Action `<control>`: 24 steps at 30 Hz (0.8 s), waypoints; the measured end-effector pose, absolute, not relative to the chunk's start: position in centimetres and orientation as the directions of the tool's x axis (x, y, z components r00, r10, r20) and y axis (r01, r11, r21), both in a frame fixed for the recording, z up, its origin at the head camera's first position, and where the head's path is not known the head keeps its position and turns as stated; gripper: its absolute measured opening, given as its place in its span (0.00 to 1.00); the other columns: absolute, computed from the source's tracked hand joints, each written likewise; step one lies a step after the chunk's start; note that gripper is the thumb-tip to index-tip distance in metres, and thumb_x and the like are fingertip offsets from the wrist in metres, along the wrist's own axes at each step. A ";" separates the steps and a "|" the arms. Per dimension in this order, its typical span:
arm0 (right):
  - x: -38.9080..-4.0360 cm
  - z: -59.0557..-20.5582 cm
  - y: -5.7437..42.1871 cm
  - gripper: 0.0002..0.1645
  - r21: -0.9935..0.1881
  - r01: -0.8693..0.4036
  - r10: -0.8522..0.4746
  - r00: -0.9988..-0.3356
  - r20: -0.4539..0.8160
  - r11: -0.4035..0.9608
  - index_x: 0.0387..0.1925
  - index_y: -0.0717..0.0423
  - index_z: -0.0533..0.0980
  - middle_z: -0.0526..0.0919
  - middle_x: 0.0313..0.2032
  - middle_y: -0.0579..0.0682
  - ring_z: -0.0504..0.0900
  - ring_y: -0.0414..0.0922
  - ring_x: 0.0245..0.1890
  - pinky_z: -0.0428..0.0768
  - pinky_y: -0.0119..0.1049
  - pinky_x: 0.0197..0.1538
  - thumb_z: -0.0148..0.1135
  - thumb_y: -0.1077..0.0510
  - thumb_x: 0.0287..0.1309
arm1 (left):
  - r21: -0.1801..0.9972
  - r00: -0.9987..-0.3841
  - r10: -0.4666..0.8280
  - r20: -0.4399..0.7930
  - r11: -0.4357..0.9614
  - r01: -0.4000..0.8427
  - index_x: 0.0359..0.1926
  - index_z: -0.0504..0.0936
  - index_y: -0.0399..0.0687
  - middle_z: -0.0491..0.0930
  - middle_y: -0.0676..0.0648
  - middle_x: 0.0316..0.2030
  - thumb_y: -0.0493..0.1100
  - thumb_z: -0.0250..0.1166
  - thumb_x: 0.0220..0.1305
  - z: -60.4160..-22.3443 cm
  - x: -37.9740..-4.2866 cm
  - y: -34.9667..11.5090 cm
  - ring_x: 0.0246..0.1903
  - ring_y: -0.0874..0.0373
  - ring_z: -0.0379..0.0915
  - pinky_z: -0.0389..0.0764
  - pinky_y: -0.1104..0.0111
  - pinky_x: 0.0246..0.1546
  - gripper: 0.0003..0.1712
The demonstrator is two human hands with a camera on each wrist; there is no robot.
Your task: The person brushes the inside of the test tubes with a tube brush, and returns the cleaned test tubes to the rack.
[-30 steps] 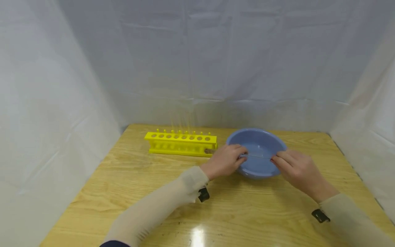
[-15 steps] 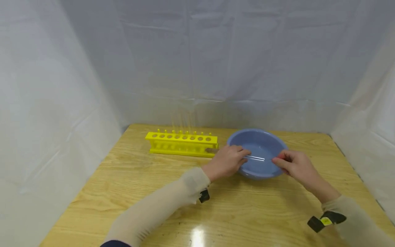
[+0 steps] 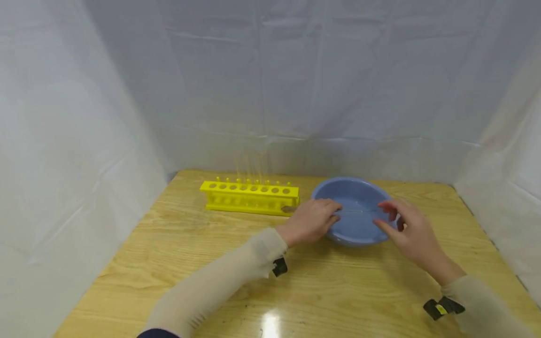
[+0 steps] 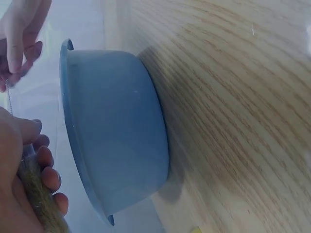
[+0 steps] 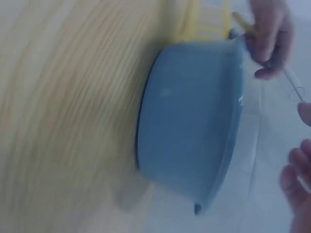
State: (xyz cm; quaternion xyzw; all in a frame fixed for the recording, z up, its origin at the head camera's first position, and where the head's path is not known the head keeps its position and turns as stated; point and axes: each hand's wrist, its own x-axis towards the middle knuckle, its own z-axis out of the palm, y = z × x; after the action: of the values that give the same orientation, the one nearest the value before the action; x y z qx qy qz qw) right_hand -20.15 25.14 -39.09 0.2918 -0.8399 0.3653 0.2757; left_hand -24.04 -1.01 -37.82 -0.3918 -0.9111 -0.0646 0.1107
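Observation:
My left hand (image 3: 310, 221) grips a clear test tube (image 4: 29, 151) over the near left rim of a blue basin (image 3: 357, 230). Brown bristles of a test tube brush (image 4: 36, 191) show inside the tube, past the left hand's fingers in the left wrist view. The brush's thin twisted wire handle (image 3: 359, 211) runs out to the right above the basin. My right hand (image 3: 412, 230) is at the basin's right rim, thumb and forefinger spread apart. In the right wrist view the handle's looped end (image 5: 297, 93) lies right by a right fingertip.
A yellow test tube rack (image 3: 249, 188) with a row of holes and pegs stands left of the basin on the wooden table (image 3: 177, 263). White sheeting (image 3: 270, 84) hangs behind and on both sides.
My right thumb and fingers have gone from pinching the wire handle to standing apart beside it. The left hand keeps its grip in nearly the same place.

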 end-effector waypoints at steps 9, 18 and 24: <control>-20.9 -38.5 24.9 0.21 0.177 -0.786 -0.453 -0.143 0.880 0.592 0.35 0.66 0.83 0.84 0.34 0.59 0.83 0.55 0.32 0.80 0.45 0.29 0.54 0.52 0.74 | 0.080 -0.670 0.710 0.217 0.671 0.737 0.55 0.79 0.50 0.84 0.52 0.50 0.49 0.57 0.75 -37.6 -24.0 -1.3 0.45 0.60 0.81 0.81 0.69 0.47 0.15; -20.6 -37.9 24.8 0.20 0.296 -0.780 -0.531 -0.055 0.845 0.551 0.34 0.70 0.82 0.83 0.31 0.61 0.83 0.56 0.26 0.81 0.47 0.26 0.51 0.58 0.74 | 0.092 -0.653 0.726 0.216 0.651 0.754 0.57 0.79 0.51 0.84 0.53 0.51 0.49 0.56 0.76 -37.5 -23.8 -1.2 0.46 0.60 0.81 0.80 0.68 0.48 0.15; -20.7 -37.7 24.8 0.21 0.337 -0.789 -0.554 -0.006 0.832 0.514 0.34 0.73 0.80 0.81 0.30 0.63 0.81 0.55 0.24 0.80 0.44 0.22 0.49 0.59 0.76 | 0.094 -0.648 0.729 0.222 0.645 0.758 0.57 0.80 0.52 0.84 0.54 0.52 0.50 0.57 0.75 -37.4 -23.7 -1.1 0.48 0.61 0.81 0.80 0.68 0.49 0.16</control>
State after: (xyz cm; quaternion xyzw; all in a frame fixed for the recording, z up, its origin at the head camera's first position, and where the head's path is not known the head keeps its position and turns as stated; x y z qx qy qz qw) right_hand -20.70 24.82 -37.71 0.4798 -0.6999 0.1136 0.5167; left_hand -23.68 -1.06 -37.39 -0.4116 -0.9032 -0.0894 0.0824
